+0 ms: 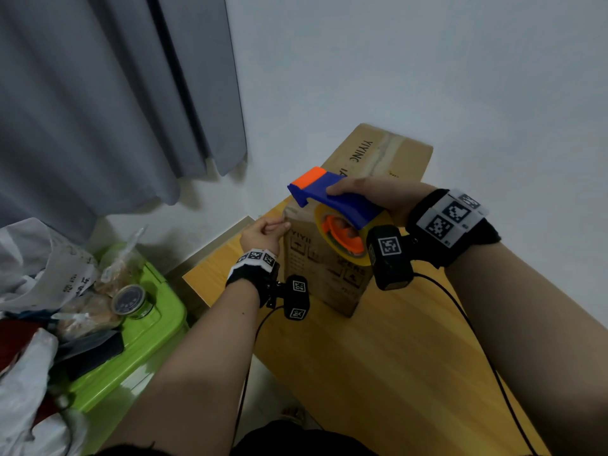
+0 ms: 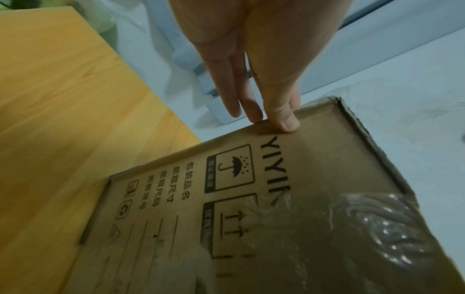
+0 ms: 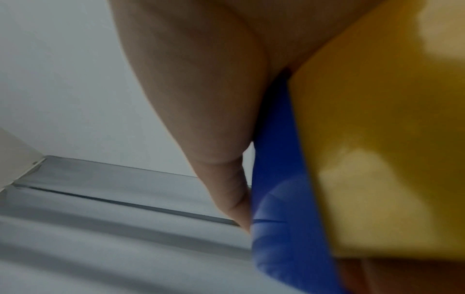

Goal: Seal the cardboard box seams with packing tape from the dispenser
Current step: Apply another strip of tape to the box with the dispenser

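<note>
The box (image 1: 332,258) stands on the wooden counter (image 1: 411,357), its far end toward the white wall, with old wrinkled tape along the top seam and over part of the near face. The left hand (image 1: 263,233) rests at the box's upper left edge; in the left wrist view its thumb (image 2: 286,119) presses flat on the printed face while straight fingers (image 2: 249,107) lie on the adjoining side, so the corner edge is pinched between them. The right hand (image 1: 375,192) grips the blue dispenser (image 1: 335,197) over the top of the box, thumb laid along its side, orange tip pointing left. The yellowish tape roll (image 1: 342,238) on its orange hub hangs in front of the near face. Left of the counter a green bin (image 1: 131,340) carries bags and a small tin (image 1: 130,301). A grey curtain (image 1: 98,93) hangs behind.
</note>
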